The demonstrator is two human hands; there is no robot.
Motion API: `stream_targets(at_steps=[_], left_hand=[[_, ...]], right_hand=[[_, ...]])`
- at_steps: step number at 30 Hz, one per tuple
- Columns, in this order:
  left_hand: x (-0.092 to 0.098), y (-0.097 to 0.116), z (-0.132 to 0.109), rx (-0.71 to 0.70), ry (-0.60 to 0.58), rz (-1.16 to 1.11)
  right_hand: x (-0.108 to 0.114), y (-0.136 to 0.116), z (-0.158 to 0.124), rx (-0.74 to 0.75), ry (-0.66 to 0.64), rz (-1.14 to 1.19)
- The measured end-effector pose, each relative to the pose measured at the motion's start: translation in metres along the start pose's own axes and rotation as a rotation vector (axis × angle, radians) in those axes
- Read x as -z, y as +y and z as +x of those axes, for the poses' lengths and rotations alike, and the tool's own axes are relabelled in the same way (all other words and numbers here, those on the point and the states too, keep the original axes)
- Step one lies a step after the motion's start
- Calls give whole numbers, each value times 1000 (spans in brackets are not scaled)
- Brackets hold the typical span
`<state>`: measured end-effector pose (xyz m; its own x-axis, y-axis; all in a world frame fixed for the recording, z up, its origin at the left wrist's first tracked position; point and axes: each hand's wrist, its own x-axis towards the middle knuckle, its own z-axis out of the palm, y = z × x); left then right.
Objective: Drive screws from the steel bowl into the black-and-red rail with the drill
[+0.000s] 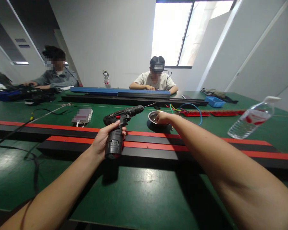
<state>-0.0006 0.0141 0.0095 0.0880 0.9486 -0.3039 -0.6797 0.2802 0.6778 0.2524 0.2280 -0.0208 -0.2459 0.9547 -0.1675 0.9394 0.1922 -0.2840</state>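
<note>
My left hand [105,137] is wrapped round the grip of a black cordless drill [121,123] with a red trigger. Its thin bit points right and away, toward a small metal bowl [153,118]. The drill hangs over two long black rails with red strips [206,148] that lie across the green table [139,185]. My right hand [163,118] reaches over the rails to the bowl, its fingers curled down at the rim. I cannot see what the fingers hold.
A clear water bottle [252,118] stands at the right. A phone [83,115] with a cable lies left of the drill. Red parts strips [213,113], a blue hose, a blue tray [214,102] and long blue-black rails [124,93] lie farther back. Two people sit across the table.
</note>
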Motion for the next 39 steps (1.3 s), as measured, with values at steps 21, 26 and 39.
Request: stream_targets(at_steps=[21,26,39], left_hand=[[6,1,-1,46,-43,85],[4,1,-3,47,-38,118],[10,3,-1,81,-61,114]], right_hand=[[28,15,-26,9,108,327],[25,13,-31,13,128,454],[10,9,-100,188,108,1015]])
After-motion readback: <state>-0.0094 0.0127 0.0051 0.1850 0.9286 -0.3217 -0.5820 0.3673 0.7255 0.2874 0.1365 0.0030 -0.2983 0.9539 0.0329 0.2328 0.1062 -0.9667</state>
